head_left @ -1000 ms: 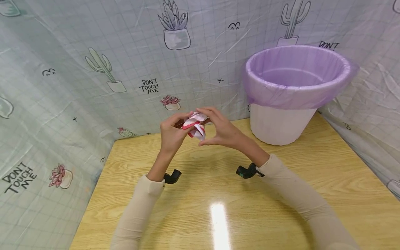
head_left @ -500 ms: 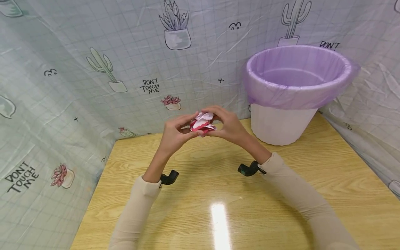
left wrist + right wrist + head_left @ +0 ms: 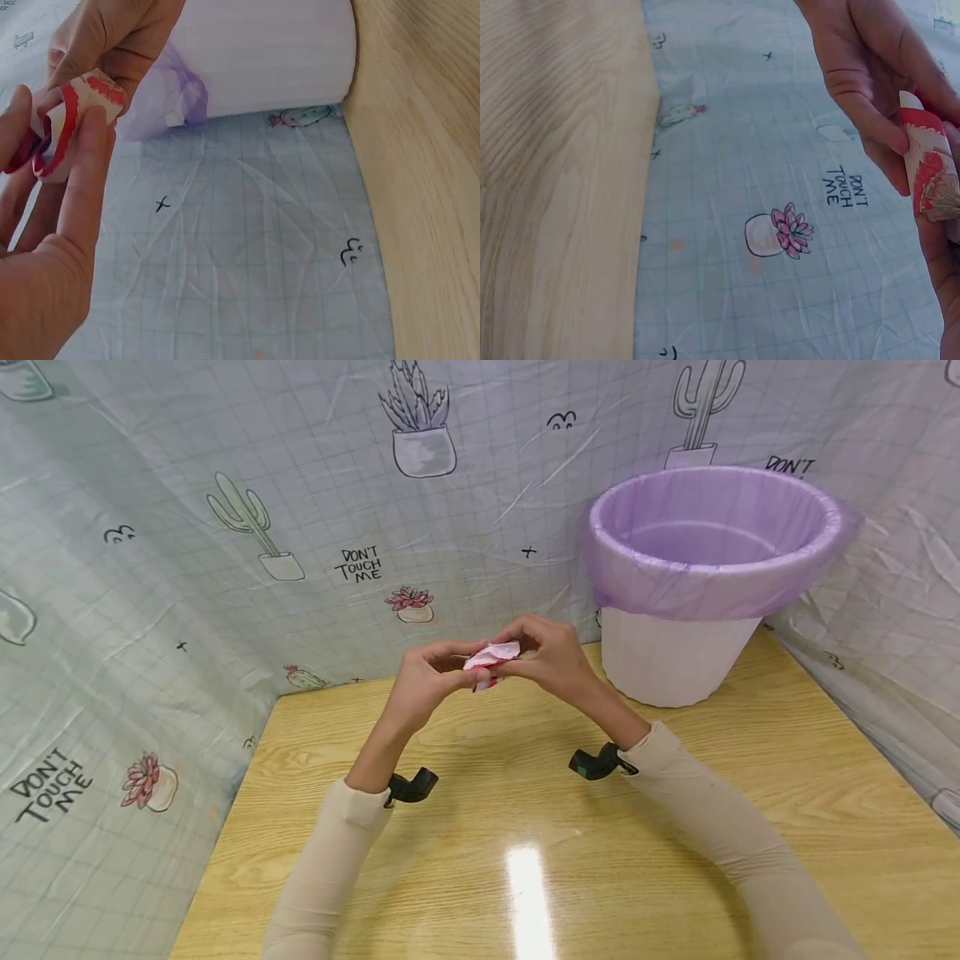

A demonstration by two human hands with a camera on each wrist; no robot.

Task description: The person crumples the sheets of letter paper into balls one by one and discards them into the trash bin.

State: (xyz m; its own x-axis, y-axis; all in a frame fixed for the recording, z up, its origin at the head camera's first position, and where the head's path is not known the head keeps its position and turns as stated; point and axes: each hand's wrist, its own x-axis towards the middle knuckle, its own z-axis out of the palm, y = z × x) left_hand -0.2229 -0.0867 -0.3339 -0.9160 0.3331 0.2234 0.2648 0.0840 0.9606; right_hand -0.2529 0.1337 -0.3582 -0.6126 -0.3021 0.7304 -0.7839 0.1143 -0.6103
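Observation:
A crumpled piece of paper, white with a red edge, is held up above the table between both hands. My left hand grips its left side, thumb below and fingers behind. On the right side my right hand pinches it with curled fingers and thumb. The left wrist view shows the paper bent over, its red scalloped edge curling into a loop. Red printing shows on the paper in the right wrist view, where its right part runs out of frame. The fingers hide much of it.
A white bin with a purple liner bag stands at the back right of the wooden table. A cactus-print cloth hangs behind and at both sides. Black camera mounts stick out from the wrists.
The paper has shifted slightly right and been folded into a flatter, smaller bundle. My right thumb, apart from it a second ago, now presses on it. My left hand has moved a little right.

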